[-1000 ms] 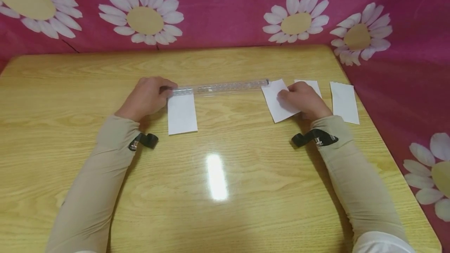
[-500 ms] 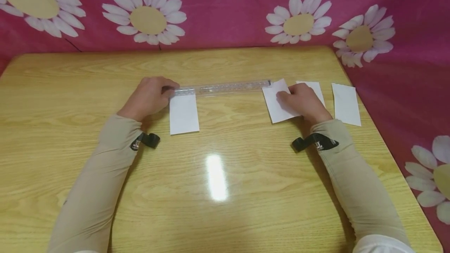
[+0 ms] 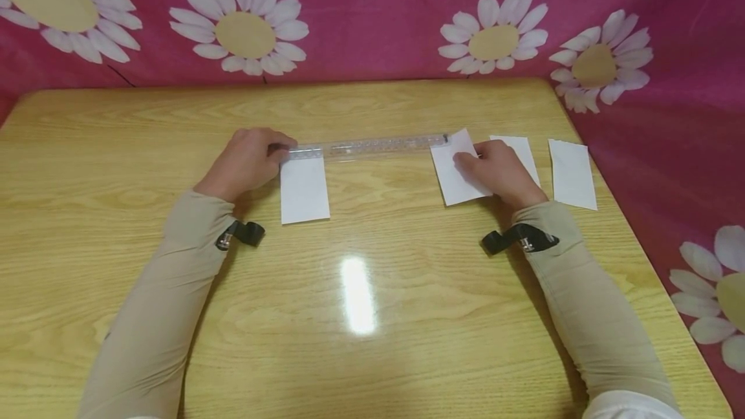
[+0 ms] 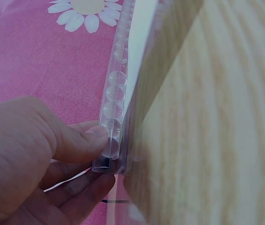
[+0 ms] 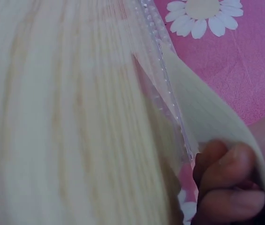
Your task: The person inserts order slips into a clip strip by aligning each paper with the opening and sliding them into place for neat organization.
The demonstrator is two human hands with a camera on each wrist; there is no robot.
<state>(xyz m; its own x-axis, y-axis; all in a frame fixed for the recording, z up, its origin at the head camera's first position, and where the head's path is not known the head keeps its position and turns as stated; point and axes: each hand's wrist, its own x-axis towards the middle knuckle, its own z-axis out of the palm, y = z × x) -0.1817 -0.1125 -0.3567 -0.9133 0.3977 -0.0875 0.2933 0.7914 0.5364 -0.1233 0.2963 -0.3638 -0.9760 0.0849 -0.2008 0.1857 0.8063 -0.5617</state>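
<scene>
A glossy woodgrain table (image 3: 407,264); left hand (image 3: 244,159) pinches clear beaded tube (image 3: 384,145), right hand (image 3: 503,171) rectangular paper (image 3: 454,183).

Counts of objects around one clear strip (image 3: 384,145) at one table (image 3: 291,367).
White cards number four: a first card (image 3: 305,189) at the strip's left end, a second card (image 3: 456,176) at its right end, and, beyond that end, a third card (image 3: 526,155) (partly hidden behind the right hand (image 3: 503,172)) and a fourth card (image 3: 573,174). Hands number two, the left hand (image 3: 246,159) being at the strip's left end. Nearer the viewer than the strip are two black straps (image 3: 247,233) and two beige sleeves (image 3: 151,290). Printed daisies (image 3: 246,34) visible from the head number five: four behind the strip, one nearer the viewer, to its right.
</scene>
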